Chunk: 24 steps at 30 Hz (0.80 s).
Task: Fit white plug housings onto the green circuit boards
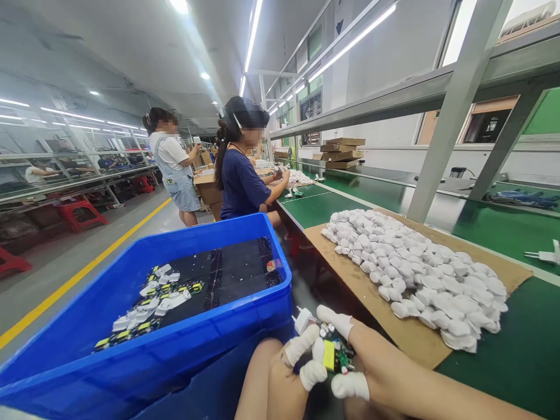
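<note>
Low in the head view, both hands meet around a small circuit board (330,354) with a yellow component and green parts. White finger cots cover several fingertips. My left hand (286,373) is closed on the board from the left, its fingers curled. My right hand (365,350) grips the board from the right, fingers bent over its top and bottom edges. A white plug piece (303,321) with metal pins points up and left beside my left fingers; whether it is joined to the board is hidden. A blue bin (236,303) beside me holds circuit boards with white plug pieces (135,315).
On the green workbench (525,332) to the right, a cardboard sheet (424,350) bears a heap of white plastic housings (411,262). A metal post (455,111) rises behind it. Ahead, a seated co-worker (242,169) handles parts; another person (170,163) stands further left.
</note>
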### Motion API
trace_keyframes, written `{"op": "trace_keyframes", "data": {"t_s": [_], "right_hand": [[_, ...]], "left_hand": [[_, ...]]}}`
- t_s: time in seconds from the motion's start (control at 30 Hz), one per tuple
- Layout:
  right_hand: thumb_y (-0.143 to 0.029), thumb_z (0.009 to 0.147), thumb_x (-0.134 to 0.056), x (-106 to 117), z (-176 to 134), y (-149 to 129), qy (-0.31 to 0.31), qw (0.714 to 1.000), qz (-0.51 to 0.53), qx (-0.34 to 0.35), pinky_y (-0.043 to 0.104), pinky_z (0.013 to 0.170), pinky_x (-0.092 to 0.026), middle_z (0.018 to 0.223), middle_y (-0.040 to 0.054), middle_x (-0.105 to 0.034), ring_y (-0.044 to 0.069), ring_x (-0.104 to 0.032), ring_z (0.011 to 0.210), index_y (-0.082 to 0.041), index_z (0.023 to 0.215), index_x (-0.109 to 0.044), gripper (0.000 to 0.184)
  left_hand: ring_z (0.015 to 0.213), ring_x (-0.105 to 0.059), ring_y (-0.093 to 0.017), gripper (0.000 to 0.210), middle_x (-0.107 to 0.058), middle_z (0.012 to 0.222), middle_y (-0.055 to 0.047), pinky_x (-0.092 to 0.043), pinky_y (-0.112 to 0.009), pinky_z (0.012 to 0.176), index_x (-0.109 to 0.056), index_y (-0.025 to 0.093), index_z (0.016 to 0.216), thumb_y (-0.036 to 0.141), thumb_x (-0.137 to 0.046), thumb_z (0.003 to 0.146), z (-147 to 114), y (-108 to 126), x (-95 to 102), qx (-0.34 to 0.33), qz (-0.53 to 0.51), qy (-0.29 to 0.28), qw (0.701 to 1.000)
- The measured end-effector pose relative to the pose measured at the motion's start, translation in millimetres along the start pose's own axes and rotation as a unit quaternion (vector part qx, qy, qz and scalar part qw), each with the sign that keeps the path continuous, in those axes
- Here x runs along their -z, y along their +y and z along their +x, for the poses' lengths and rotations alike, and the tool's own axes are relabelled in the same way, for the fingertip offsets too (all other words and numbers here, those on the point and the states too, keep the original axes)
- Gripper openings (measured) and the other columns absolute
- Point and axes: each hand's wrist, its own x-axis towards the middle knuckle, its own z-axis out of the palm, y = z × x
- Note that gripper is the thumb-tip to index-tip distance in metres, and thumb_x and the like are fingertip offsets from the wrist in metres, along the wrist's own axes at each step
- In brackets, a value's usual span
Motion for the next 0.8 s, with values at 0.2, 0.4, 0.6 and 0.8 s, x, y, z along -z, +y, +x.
{"op": "trace_keyframes", "data": {"t_s": [0.2, 0.4, 0.6, 0.8], "right_hand": [[-0.057, 0.068, -0.052, 2, 3, 5, -0.007, 0.994, 0.106, 0.009, 0.036, 0.088, -0.033, 0.111, 0.0142, -0.042, 0.025, -0.04, 0.099, -0.011, 0.125, -0.026, 0.078], [-0.069, 0.065, -0.044, 1, 0, 18, -0.001, 0.996, 0.09, 0.012, 0.037, 0.09, -0.03, 0.115, 0.0168, -0.038, 0.027, -0.036, 0.104, -0.01, 0.126, -0.026, 0.087], [-0.064, 0.073, -0.035, -1, -2, 20, 0.06, 0.995, -0.002, 0.076, 0.041, 0.089, -0.03, 0.114, 0.017, -0.038, 0.028, -0.033, 0.107, -0.012, 0.128, -0.019, 0.077], [-0.053, 0.079, -0.038, -1, -2, 12, 0.136, 0.973, -0.091, 0.162, 0.034, 0.08, -0.038, 0.112, 0.0115, -0.041, 0.025, -0.043, 0.094, -0.022, 0.127, -0.014, 0.061]], "left_hand": [[0.087, -0.056, -0.026, 0.039, -0.064, 0.093, -0.007, -0.043, -0.038, 0.082, -0.061, 0.024, 0.092, 0.038, -0.065, 0.056, 6, 15, -4.8, -0.016, -0.014, -0.05, 0.999], [0.095, -0.052, -0.027, 0.04, -0.061, 0.099, -0.007, -0.037, -0.038, 0.086, -0.06, 0.024, 0.094, 0.043, -0.061, 0.058, 6, 35, -4.5, 0.073, 0.037, -0.094, 0.992], [0.109, -0.039, -0.028, 0.034, -0.055, 0.11, -0.006, -0.024, -0.041, 0.093, -0.059, 0.026, 0.096, 0.034, -0.059, 0.063, -14, 20, -20.6, 0.05, -0.003, 0.012, 0.999], [0.103, -0.046, -0.025, 0.031, -0.062, 0.099, -0.003, -0.03, -0.038, 0.093, -0.06, 0.028, 0.093, 0.033, -0.062, 0.062, -5, 34, -32.7, 0.121, -0.354, 0.004, 0.927]]}}
